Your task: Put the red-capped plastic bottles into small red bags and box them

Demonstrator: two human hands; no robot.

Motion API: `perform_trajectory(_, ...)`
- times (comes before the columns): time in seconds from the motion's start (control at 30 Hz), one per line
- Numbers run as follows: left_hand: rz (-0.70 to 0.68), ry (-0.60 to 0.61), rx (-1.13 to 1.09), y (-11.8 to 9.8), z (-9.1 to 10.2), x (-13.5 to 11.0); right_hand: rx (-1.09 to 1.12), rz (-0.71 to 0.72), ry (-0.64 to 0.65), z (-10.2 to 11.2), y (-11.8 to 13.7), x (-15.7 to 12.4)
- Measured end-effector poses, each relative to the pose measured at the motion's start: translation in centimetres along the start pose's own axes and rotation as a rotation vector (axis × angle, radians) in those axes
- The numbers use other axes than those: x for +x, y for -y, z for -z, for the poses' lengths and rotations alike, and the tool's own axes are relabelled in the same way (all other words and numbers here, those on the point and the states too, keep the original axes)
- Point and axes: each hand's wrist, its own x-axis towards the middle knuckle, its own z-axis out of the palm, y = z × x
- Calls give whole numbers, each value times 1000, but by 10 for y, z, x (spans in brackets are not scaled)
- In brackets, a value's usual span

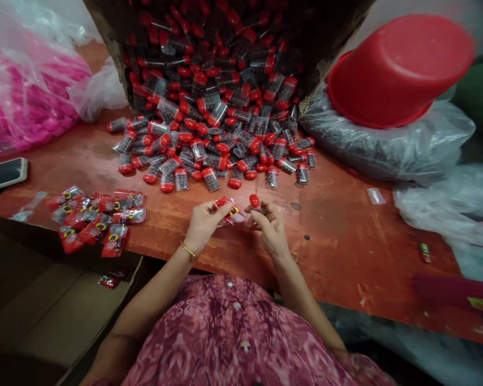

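Observation:
Near the front edge of the table, my left hand (pixel 204 222) pinches a small printed plastic packet (pixel 234 214), red with a yellow mark and partly clear. Just to its right, my right hand (pixel 269 225) is closed on a small container with a red cap (pixel 254 201); the fingers cover most of its body. The two hands are close together, with the packet's right end by my right fingertips. Beyond them lies a heap of clear containers with red caps (pixel 211 178), spilling from a dark opening. A pile of filled red packets (pixel 94 222) lies left of my hands.
A phone (pixel 4 174) and a bag of pink pieces (pixel 32 102) are at left. An open cardboard box (pixel 64 321) stands below the table edge, with red packets inside. At right, a red bucket (pixel 402 69) sits upside down on a filled plastic bag (pixel 386 145).

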Motion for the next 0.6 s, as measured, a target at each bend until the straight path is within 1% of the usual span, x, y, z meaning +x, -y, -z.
perform_trajectory(0.07, 67, -30, -119, -1, 1, 1, -1, -51, 74, 9, -1, -7)
perform_trajectory(0.13, 140, -11, -192, -3, 3, 2, -24, -126, 181, 16, 1, -16)
perform_trajectory(0.2, 189, 22, -207, -5, 6, 2, -71, -177, 272, 20, 5, -24)
perform_trajectory(0.27, 216, 45, -184, -7, 8, 2, -105, -196, 331, 21, 10, -29)
perform_trajectory(0.33, 220, 60, -147, -7, 9, 1, -123, -208, 376, 20, 16, -30)
perform_trajectory(0.43, 189, 81, -94, -9, 8, -1, -146, -253, 454, 18, 21, -25)
perform_trajectory(0.53, 167, 106, -56, -10, 8, -4, -174, -303, 532, 16, 21, -20)
perform_trajectory(0.6, 153, 135, -36, -12, 9, -4, -187, -325, 561, 16, 20, -18)
